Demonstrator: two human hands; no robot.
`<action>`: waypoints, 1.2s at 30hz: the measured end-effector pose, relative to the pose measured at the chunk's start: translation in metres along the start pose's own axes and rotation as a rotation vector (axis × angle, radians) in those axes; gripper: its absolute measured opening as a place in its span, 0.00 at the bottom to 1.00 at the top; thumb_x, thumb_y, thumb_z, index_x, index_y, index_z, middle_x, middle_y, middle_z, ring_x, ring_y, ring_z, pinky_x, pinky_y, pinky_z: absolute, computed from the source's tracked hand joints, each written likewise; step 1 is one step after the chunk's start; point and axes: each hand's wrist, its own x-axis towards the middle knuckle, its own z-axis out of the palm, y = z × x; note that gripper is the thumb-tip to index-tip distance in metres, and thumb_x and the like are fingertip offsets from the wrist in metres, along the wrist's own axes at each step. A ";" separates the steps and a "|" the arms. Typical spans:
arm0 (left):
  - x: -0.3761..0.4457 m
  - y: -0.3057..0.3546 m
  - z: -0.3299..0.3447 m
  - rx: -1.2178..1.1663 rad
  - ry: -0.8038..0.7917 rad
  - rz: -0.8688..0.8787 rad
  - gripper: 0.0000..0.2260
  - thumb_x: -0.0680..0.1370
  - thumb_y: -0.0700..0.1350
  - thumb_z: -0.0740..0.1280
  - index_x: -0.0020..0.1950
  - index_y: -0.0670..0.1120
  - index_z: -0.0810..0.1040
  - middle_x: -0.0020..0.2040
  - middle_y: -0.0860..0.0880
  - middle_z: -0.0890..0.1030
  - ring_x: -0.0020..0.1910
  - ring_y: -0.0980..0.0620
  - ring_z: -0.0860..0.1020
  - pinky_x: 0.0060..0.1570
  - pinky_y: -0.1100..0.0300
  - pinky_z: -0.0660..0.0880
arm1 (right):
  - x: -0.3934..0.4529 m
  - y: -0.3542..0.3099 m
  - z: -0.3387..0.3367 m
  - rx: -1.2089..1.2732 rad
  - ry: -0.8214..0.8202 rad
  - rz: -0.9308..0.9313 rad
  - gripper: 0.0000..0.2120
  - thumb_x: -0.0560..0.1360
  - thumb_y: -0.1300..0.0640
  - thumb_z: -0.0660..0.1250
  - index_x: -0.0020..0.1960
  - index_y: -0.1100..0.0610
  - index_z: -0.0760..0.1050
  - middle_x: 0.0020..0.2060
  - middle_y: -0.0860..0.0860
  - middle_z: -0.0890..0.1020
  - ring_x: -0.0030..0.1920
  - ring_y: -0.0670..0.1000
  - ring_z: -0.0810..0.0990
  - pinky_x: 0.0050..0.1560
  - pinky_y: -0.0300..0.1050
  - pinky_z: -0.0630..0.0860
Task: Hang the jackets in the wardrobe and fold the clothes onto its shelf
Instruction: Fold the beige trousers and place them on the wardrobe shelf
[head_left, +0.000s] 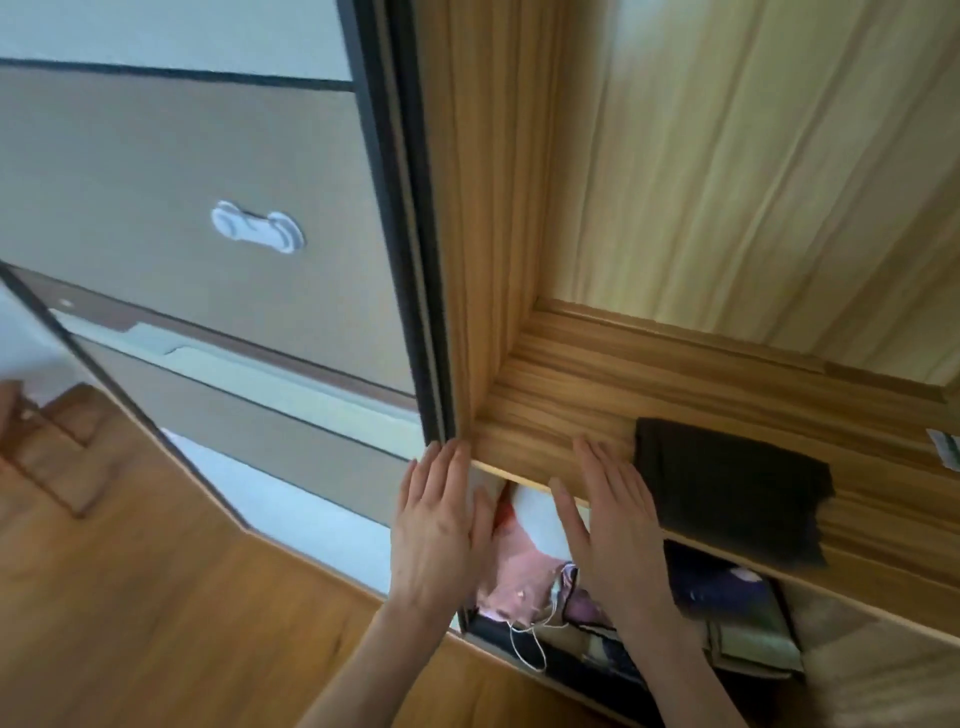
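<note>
Your left hand (436, 525) and right hand (613, 525) are flat, fingers (597, 467) released; folded cloth (727, 483) lies on the shelf (545, 415), just right of them.

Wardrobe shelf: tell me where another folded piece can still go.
Bare wood lies on the shelf between the wardrobe's left wall and the dark folded garment, and behind that garment to the back wall. The compartment below is crowded with clothes.

The wooden shelf (545, 415) shows streaked grain; the folded dark garment (727, 488) is matt cloth.
</note>
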 end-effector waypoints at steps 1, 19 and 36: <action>-0.012 -0.013 -0.017 0.018 0.016 -0.033 0.22 0.85 0.52 0.56 0.76 0.43 0.74 0.74 0.45 0.77 0.77 0.44 0.71 0.77 0.43 0.66 | -0.002 -0.022 0.003 0.032 -0.017 -0.032 0.29 0.85 0.39 0.52 0.79 0.55 0.68 0.75 0.52 0.74 0.77 0.51 0.70 0.78 0.45 0.57; -0.239 -0.259 -0.291 0.403 0.305 -0.607 0.22 0.85 0.52 0.60 0.76 0.43 0.73 0.73 0.42 0.77 0.76 0.41 0.72 0.74 0.40 0.70 | -0.085 -0.400 0.113 0.266 -0.251 -0.743 0.31 0.85 0.35 0.48 0.80 0.51 0.65 0.77 0.51 0.72 0.78 0.53 0.70 0.80 0.56 0.61; -0.384 -0.406 -0.421 0.755 0.532 -1.236 0.22 0.85 0.52 0.60 0.77 0.44 0.72 0.75 0.44 0.75 0.78 0.43 0.69 0.76 0.42 0.66 | -0.168 -0.714 0.241 0.611 -0.548 -1.381 0.29 0.86 0.38 0.54 0.81 0.52 0.65 0.77 0.50 0.72 0.79 0.50 0.66 0.80 0.57 0.62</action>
